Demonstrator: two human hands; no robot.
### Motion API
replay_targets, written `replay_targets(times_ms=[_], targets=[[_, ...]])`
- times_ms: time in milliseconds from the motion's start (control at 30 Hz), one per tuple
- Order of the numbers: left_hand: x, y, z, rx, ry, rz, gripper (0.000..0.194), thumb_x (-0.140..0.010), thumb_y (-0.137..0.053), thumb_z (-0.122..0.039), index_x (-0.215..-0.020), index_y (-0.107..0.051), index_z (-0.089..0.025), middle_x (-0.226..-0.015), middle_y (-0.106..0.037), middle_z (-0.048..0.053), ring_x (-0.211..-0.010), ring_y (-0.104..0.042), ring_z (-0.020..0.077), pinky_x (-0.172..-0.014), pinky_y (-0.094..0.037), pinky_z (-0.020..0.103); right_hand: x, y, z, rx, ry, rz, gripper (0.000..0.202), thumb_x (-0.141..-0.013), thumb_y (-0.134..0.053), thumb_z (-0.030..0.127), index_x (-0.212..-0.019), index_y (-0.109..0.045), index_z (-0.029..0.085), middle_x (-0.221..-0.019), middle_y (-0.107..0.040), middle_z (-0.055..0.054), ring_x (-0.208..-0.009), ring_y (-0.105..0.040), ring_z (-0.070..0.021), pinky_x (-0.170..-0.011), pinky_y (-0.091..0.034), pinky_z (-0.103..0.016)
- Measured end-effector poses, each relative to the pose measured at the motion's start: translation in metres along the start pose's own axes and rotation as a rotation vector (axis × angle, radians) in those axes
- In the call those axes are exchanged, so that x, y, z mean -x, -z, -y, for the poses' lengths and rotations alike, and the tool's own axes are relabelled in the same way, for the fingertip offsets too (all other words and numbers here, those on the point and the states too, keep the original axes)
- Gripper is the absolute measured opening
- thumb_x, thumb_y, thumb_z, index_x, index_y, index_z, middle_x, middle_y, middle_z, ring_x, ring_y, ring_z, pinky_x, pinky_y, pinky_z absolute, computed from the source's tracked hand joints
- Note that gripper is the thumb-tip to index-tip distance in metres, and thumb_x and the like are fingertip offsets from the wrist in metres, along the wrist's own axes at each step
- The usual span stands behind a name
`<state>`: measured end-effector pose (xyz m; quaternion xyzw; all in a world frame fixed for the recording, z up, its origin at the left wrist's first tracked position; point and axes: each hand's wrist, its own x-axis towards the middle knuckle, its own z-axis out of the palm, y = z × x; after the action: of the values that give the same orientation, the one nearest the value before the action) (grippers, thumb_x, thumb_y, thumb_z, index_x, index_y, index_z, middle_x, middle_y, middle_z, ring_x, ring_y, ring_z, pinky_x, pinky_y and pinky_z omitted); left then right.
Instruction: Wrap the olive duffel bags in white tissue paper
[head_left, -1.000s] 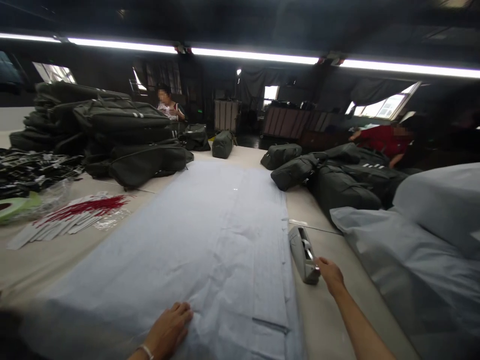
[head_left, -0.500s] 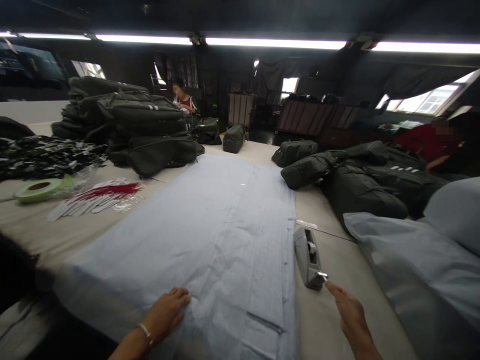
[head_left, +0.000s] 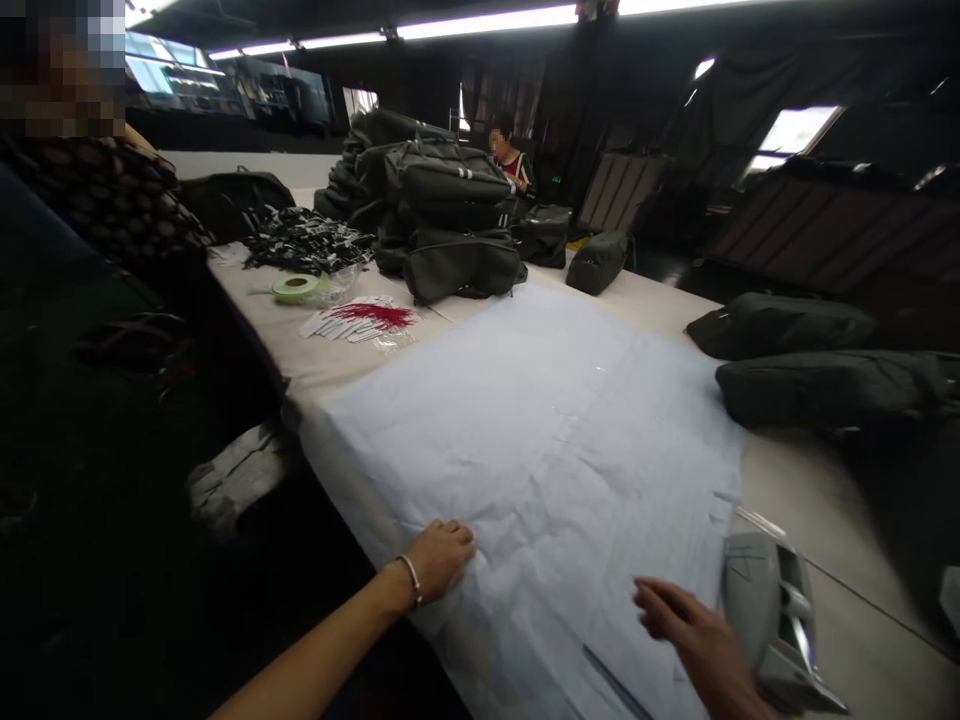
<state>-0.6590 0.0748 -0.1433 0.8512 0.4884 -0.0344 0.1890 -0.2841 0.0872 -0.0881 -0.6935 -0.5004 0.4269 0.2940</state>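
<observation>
The left hand (head_left: 442, 560) lies palm-down on the near left part of the whitish plastic sheeting (head_left: 510, 400), its fingers slightly bent and closed around nothing; its weight probably keeps the slippery layer from sliding. The sheeting spreads over the middle of the desk (head_left: 802, 480), reaching the near edge, which likely gives it room to lie flat despite the wrinkles.

The right hand (head_left: 694, 630) hovers above the sheeting's right side, fingers loosely bent; whether a bit of tape sits between thumb and forefinger I cannot tell. Just beside it stands the grey tape dispenser (head_left: 752, 590), seemingly parked there for easy reach.

Hang tags with red strings (head_left: 367, 318) and a pale green roll (head_left: 296, 288) lie off to the left. Dark duffel bags (head_left: 450, 175) are piled beyond, perhaps stacked to save space.
</observation>
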Motion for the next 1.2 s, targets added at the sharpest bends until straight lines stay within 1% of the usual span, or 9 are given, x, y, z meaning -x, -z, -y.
replay_targets(times_ms=[100, 167, 300, 533, 833, 967, 1067, 1133, 1200], targets=[[0.0, -0.002, 0.003, 0.001, -0.034, -0.011, 0.024, -0.085, -0.057, -0.023, -0.109, -0.056, -0.021, -0.117, -0.059, 0.007, -0.107, -0.054, 0.0261, -0.088, -0.047, 0.043, -0.028, -0.094, 0.072, -0.049, 0.095, 0.382, 0.05, -0.067, -0.062, 0.044, -0.109, -0.053, 0.019, -0.065, -0.067, 0.0, -0.058, -0.064, -0.0218, -0.055, -0.051, -0.033], [-0.001, -0.005, 0.005, 0.005, -0.053, -0.026, 0.021, -0.087, -0.054, -0.022, -0.109, -0.056, -0.02, -0.115, -0.06, 0.007, -0.105, -0.055, 0.0258, -0.087, -0.047, 0.043, -0.051, -0.139, 0.097, -0.023, 0.107, 0.47, 0.045, -0.066, -0.061, 0.036, -0.107, -0.048, 0.021, -0.064, -0.067, 0.002, -0.056, -0.062, -0.0192, -0.051, -0.047, -0.029], [-0.003, -0.013, 0.007, 0.025, -0.071, -0.075, 0.016, -0.089, -0.052, -0.02, -0.105, -0.057, -0.018, -0.109, -0.061, 0.008, -0.101, -0.055, 0.0254, -0.084, -0.046, 0.042, -0.093, -0.178, 0.097, 0.116, 0.062, 0.494, 0.022, -0.068, -0.059, 0.03, -0.083, -0.045, 0.022, -0.062, -0.066, 0.002, -0.053, -0.061, -0.0159, -0.047, -0.043, -0.024], [0.0, -0.018, 0.009, 0.056, -0.1, -0.119, 0.018, -0.093, -0.043, -0.015, -0.107, -0.055, -0.015, -0.111, -0.06, 0.011, -0.102, -0.054, 0.0255, -0.084, -0.044, 0.043, -0.125, -0.193, 0.061, 0.52, -0.046, 0.387, 0.017, -0.078, -0.066, 0.019, -0.071, -0.051, 0.018, -0.051, -0.055, 0.008, -0.045, -0.053, -0.0105, -0.047, -0.042, -0.022], [-0.001, -0.013, 0.01, 0.056, -0.124, -0.068, 0.018, -0.092, -0.045, -0.017, -0.108, -0.055, -0.015, -0.112, -0.061, 0.012, -0.104, -0.054, 0.0264, -0.085, -0.045, 0.043, -0.131, -0.177, 0.061, 0.839, -0.033, 0.249, 0.04, -0.061, -0.077, 0.056, -0.062, -0.057, 0.021, -0.063, -0.067, -0.008, -0.071, -0.066, -0.0289, -0.061, -0.046, -0.035], [-0.002, -0.003, 0.015, 0.066, -0.133, -0.024, 0.021, -0.089, -0.055, -0.025, -0.109, -0.055, -0.018, -0.105, -0.063, 0.009, -0.097, -0.058, 0.0256, -0.08, -0.049, 0.04, -0.127, -0.154, 0.054, 0.791, -0.006, 0.184, 0.043, -0.07, -0.066, 0.064, -0.063, -0.059, 0.022, -0.063, -0.067, -0.006, -0.063, -0.065, -0.0247, -0.056, -0.046, -0.032], [-0.012, 0.021, 0.033, 0.106, -0.114, -0.067, 0.035, -0.089, -0.058, -0.034, -0.122, -0.05, -0.022, -0.116, -0.062, 0.006, -0.099, -0.06, 0.0223, -0.084, -0.049, 0.036, -0.129, -0.136, 0.055, 0.736, 0.045, 0.035, 0.055, -0.09, -0.033, 0.065, -0.081, -0.064, 0.02, -0.072, -0.071, -0.009, -0.065, -0.067, -0.0235, -0.058, -0.05, -0.033], [-0.028, 0.04, 0.054, 0.098, -0.078, -0.163, 0.041, -0.092, -0.055, -0.033, -0.131, -0.044, -0.023, -0.133, -0.054, 0.007, -0.117, -0.053, 0.0224, -0.097, -0.044, 0.037, -0.133, -0.136, 0.058, 0.724, 0.15, -0.065, 0.061, -0.095, -0.019, 0.058, -0.109, -0.061, 0.016, -0.103, -0.07, -0.015, -0.091, -0.067, -0.0265, -0.075, -0.053, -0.039], [-0.052, 0.056, 0.078, 0.027, -0.051, -0.258, 0.051, -0.093, -0.054, -0.037, -0.139, -0.038, -0.022, -0.149, -0.04, 0.008, -0.136, -0.035, 0.0254, -0.111, -0.03, 0.045, -0.14, -0.149, 0.061, 0.734, 0.299, -0.098, 0.06, -0.095, -0.021, 0.053, -0.133, -0.046, 0.012, -0.136, -0.052, -0.017, -0.125, -0.049, -0.0281, -0.101, -0.042, -0.046]])
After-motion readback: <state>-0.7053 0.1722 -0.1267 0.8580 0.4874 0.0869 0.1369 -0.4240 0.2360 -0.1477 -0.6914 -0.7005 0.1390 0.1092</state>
